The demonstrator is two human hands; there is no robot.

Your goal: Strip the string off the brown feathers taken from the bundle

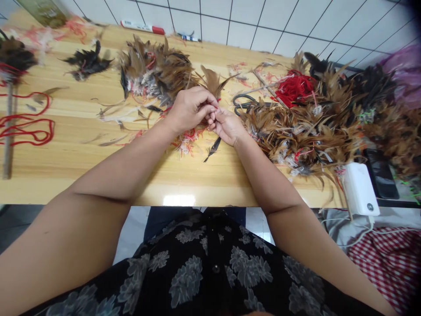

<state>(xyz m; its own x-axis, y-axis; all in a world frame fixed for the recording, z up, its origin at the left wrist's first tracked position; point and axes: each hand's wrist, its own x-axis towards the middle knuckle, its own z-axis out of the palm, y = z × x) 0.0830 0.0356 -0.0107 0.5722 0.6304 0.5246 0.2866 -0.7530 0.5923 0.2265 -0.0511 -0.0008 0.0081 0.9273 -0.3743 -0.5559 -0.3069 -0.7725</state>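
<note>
My left hand (193, 107) and my right hand (228, 126) meet over the table, fingers closed and fingertips together. A small bunch of brown feathers (212, 81) fans up from behind the pinched fingers; its base is hidden by them. Below the hands lies a dark feather (214, 147). Red and white thread scraps (186, 145) are scattered under my left wrist. Beyond that wrist sits a larger heap of brown feather bunches (161, 72). To the right of my right hand spreads another heap of brown feathers (279, 127).
Red yarn (294, 90) lies tangled beside black-handled scissors (243, 102). At left are a stick (8, 131) with dark feathers and a black feather bunch (87, 61). A marker (141, 27) lies by the tiled wall. A white power bank (361, 188) and phone (381, 173) are front right.
</note>
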